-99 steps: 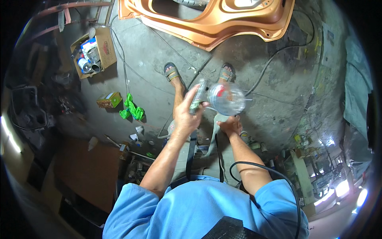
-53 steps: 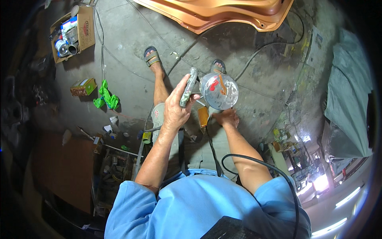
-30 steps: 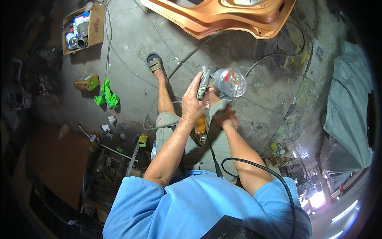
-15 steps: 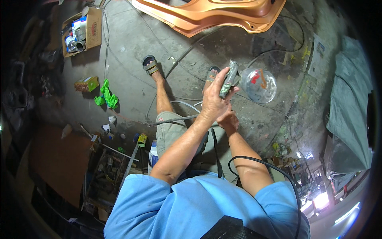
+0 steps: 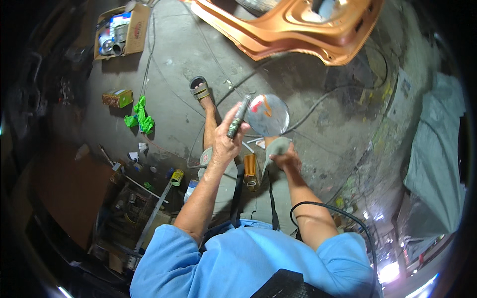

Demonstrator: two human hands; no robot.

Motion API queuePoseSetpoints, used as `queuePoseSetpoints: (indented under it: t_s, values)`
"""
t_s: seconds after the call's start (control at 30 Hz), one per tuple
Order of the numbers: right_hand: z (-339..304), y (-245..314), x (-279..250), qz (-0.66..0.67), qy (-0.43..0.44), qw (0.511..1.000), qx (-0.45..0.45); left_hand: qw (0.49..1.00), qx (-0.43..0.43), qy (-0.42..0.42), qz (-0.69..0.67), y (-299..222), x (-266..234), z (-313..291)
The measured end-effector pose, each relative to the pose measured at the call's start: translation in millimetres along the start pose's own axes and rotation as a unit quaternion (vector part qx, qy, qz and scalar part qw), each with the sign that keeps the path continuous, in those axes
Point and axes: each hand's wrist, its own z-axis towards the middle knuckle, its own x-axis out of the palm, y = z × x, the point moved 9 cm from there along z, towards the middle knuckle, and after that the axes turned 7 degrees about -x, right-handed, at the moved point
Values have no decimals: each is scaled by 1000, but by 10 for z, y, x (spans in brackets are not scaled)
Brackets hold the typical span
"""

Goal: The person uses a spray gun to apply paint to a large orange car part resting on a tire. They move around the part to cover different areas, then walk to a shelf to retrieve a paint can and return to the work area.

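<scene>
My left hand [image 5: 229, 141] is closed around a silvery, paint-spotted spray gun [image 5: 239, 117]. Beside the gun body is its round, clear cup [image 5: 269, 115], with red and orange marks on top. Over my right knee in the grey-green shorts [image 5: 279, 145] lies my right hand [image 5: 288, 158]. Its fingers are bent and blurred, and I cannot tell whether they pinch the cloth or only rest there. A grey hose [image 5: 318, 103] runs across the floor past the cup. Between my legs sits an orange ribbed box [image 5: 250, 170].
An orange car body panel [image 5: 290, 42] lies ahead. At the far left stands a carton of cans [image 5: 135, 34], with a small yellow-green box [image 5: 118, 98] and green plastic [image 5: 144, 119] nearer. A grey sheet [image 5: 431, 154] drapes the right side. Cables cross the concrete floor [image 5: 169, 64].
My left hand has moved left with the spray gun and cup. My right hand has separated from it and is now at my right knee. The orange box has come into view.
</scene>
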Motion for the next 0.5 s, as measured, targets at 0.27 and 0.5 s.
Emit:
queuePoseSetpoints:
  t_s: [0.27, 0.5]
  values:
    - [-182, 371, 8, -12, 34, 998, 46, 1000, -20, -11, -3, 405, -1307, 596]
    - [-214, 834, 153, -36, 13, 997, 65, 983, 62, -157, 76, 499, -2866, 1634]
